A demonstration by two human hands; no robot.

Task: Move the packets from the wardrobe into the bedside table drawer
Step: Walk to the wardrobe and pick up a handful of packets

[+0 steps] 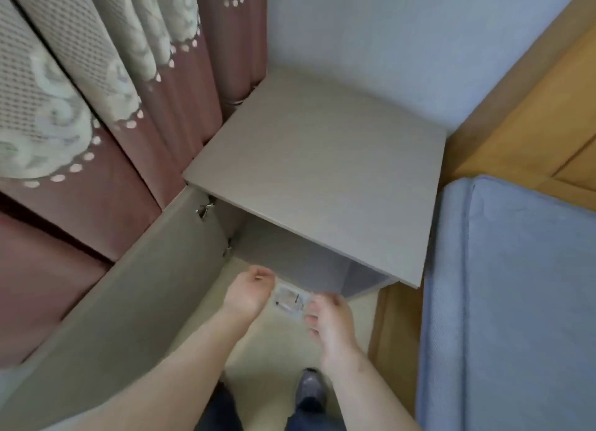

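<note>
Low in the frame's middle, left hand & right hand pinch a blurry clear packet w/ curled fingers; desk top hides its inside.

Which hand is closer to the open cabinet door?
Left. The left hand is just right of the open door, apart from it. The right hand is farther right, on the far side of the packet.

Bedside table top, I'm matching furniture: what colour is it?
The bedside table top is plain pale grey-beige; head view shows it best.
</note>
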